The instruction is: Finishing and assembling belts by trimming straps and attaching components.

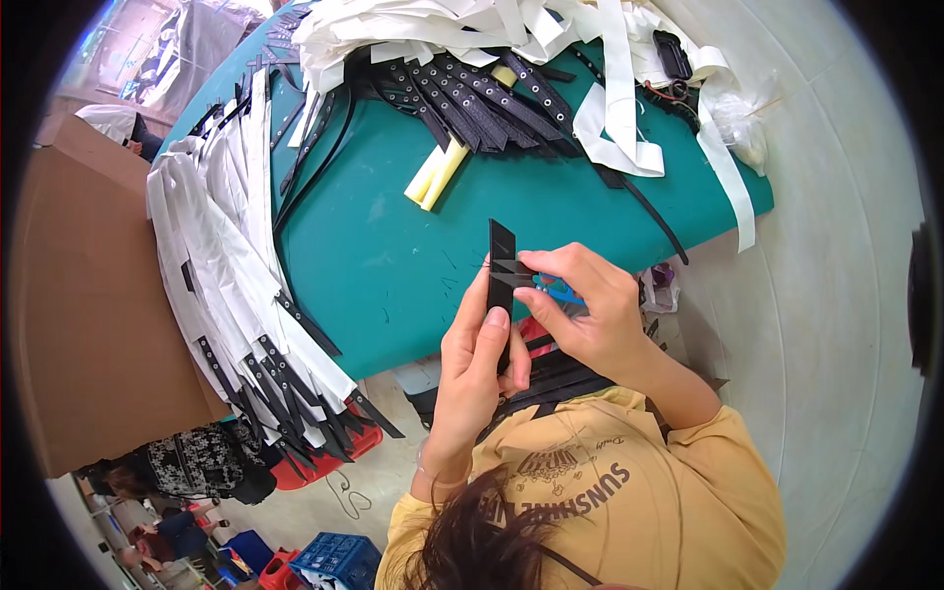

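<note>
My left hand (477, 349) is closed around a black strap (501, 241), its thumb lying along the strap's face. The strap stands up from the grip and has a slanted top end. My right hand (595, 300) pinches small thread snips with blue handles (560, 289). The pale blades lie across the middle of the strap. Both hands are over the near edge of the green table (383, 285). Beyond them lies a pile of black straps with metal eyelets (482, 103), with a pale yellow roll (436, 177) partly under it.
White strips (413, 29) heap along the far side of the table. White-wrapped bundles with black eyelet ends (221, 256) hang over the left edge, beside a large cardboard box (98, 295). A blue crate (337, 562) and a red stool (329, 462) stand below left.
</note>
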Demonstrator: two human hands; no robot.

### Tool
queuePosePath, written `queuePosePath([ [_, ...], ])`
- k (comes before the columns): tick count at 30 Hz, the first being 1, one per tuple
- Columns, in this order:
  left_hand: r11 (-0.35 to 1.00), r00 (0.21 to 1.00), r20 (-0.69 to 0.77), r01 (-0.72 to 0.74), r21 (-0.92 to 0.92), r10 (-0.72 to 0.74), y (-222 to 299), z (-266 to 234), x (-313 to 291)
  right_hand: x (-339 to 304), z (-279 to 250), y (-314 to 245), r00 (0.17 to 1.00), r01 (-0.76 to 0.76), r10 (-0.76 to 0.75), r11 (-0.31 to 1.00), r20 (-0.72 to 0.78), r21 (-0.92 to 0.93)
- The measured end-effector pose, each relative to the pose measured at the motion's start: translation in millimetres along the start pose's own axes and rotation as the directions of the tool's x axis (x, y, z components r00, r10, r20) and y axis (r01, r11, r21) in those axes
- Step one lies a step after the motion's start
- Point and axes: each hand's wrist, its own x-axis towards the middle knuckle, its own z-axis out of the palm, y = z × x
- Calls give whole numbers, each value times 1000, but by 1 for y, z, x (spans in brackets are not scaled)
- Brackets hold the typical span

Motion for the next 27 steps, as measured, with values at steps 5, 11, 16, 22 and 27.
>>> queuePosePath([
  [5,999,1000,17,-25,-49,26,-6,-4,0,0,2,-2,998,-42,46,995,-38,92],
  [11,994,999,30,28,-103,-25,-4,-6,-2,3,0,3,990,121,-130,983,-54,-141],
  [16,992,999,16,51,-115,-49,-4,-7,-1,-1,3,8,983,177,-182,961,-5,-211],
  [22,980,996,15,87,-177,-86,0,-8,-3,6,-1,11,995,-80,81,996,-60,30],
  [27,988,997,23,79,-135,-77,0,-8,-3,7,1,10,1000,-21,21,1000,10,-2],
])
